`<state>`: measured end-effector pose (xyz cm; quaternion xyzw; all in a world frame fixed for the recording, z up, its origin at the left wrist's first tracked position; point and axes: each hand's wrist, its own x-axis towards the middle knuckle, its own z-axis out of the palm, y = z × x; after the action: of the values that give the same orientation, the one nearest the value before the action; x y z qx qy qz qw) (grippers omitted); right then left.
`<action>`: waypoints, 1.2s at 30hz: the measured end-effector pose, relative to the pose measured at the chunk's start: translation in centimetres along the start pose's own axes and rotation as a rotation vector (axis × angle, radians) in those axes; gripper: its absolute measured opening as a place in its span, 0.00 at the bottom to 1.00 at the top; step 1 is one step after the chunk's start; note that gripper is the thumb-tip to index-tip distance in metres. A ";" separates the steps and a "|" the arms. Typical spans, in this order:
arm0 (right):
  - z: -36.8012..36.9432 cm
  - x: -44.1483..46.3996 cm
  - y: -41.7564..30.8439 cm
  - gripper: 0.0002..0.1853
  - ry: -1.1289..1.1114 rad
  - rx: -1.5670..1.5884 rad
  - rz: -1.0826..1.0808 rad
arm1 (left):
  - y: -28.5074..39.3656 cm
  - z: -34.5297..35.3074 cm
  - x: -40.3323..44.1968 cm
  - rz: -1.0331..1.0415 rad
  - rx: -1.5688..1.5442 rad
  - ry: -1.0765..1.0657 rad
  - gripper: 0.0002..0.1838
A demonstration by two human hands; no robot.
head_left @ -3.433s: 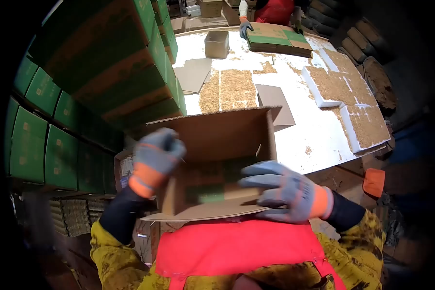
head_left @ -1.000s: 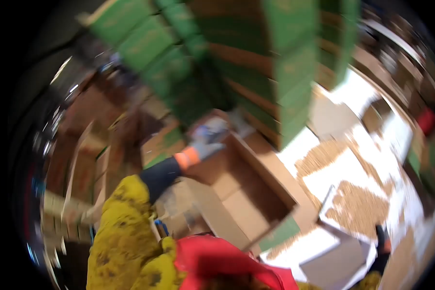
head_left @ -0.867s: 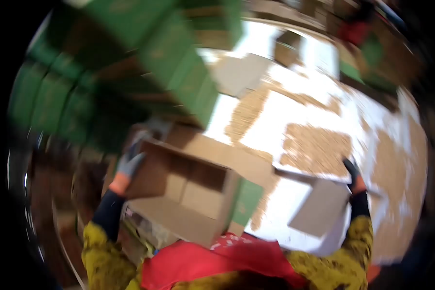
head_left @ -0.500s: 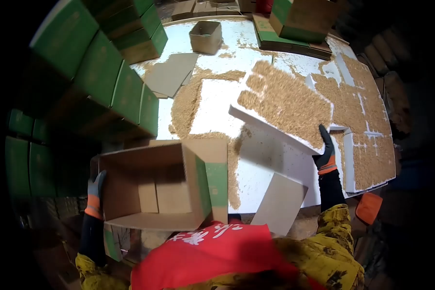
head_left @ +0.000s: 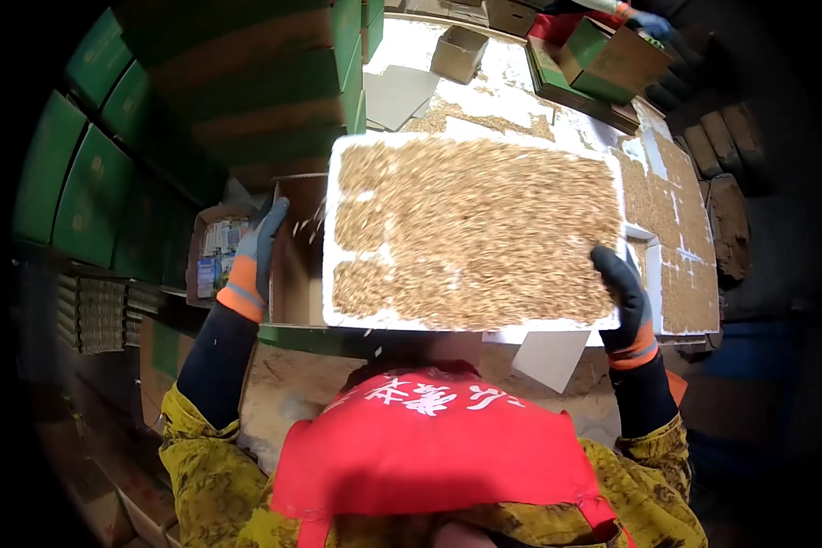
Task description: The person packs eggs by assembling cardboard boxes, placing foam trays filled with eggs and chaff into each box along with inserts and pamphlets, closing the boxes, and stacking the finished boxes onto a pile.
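A white foam tray (head_left: 475, 233) covered with brown grainy material is tilted up above the table, partly over an open cardboard box (head_left: 299, 251). My right hand (head_left: 623, 288), in a grey and orange glove, grips its right edge. Bits of the loose material fall near the tray's left edge. My left hand (head_left: 263, 247) is at the left wall of the box, with its fingers pressed together along the rim. Most of the box's inside is hidden behind the tray.
Green cartons (head_left: 100, 201) are stacked at the left. A small bin of printed packets (head_left: 217, 251) stands beside my left hand. Across the white table (head_left: 402, 41) are a small box (head_left: 458, 53), grey sheets (head_left: 400, 96) and more filled trays (head_left: 690, 288). A co-worker's gloved hand (head_left: 650, 25) is beyond.
The tray has moved left and toward me, from the table to over the box. My left hand has moved up and right along with the box. The co-worker's hand has come into view.
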<state>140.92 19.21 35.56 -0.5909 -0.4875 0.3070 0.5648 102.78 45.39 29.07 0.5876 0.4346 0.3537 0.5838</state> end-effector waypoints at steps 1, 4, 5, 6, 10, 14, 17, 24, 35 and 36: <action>2.2 0.3 -1.1 0.24 -0.001 0.036 0.078 | -1.4 -1.1 0.0 0.092 0.104 -0.032 0.22; 9.1 2.1 -3.4 0.28 0.080 0.140 0.280 | -2.6 -2.4 0.0 -0.010 -0.077 -0.036 0.22; 9.3 2.4 -1.2 0.35 0.051 0.198 0.280 | -2.8 -2.7 0.3 -0.154 -0.520 -0.129 0.24; 10.8 2.8 -2.0 0.37 0.020 0.303 0.341 | -2.1 -2.1 -0.3 -0.127 -0.457 -0.114 0.24; 12.0 5.0 -0.9 0.35 -0.154 0.046 0.256 | -6.5 -4.0 2.2 0.144 0.110 -0.066 0.25; 13.0 5.6 -4.5 0.25 -0.098 0.077 0.492 | -8.5 -4.5 4.0 0.327 0.410 -0.011 0.26; 11.8 6.6 -2.6 0.35 -0.225 0.016 0.323 | -9.8 -5.0 4.5 0.298 0.216 0.002 0.26; 11.6 9.7 -2.8 0.51 -0.574 -0.918 0.476 | -7.4 -4.9 3.2 0.185 0.173 0.014 0.28; 8.3 4.0 -0.4 0.15 0.061 -0.471 -0.100 | -2.6 -3.0 1.6 0.235 0.465 0.038 0.16; 6.7 1.9 1.7 0.13 0.290 -0.317 -0.072 | -2.7 -2.5 1.6 0.271 0.429 0.061 0.15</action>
<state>135.83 23.60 33.16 -0.6924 -0.4642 0.1178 0.5397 100.82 47.63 26.44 0.7401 0.4343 0.3460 0.3795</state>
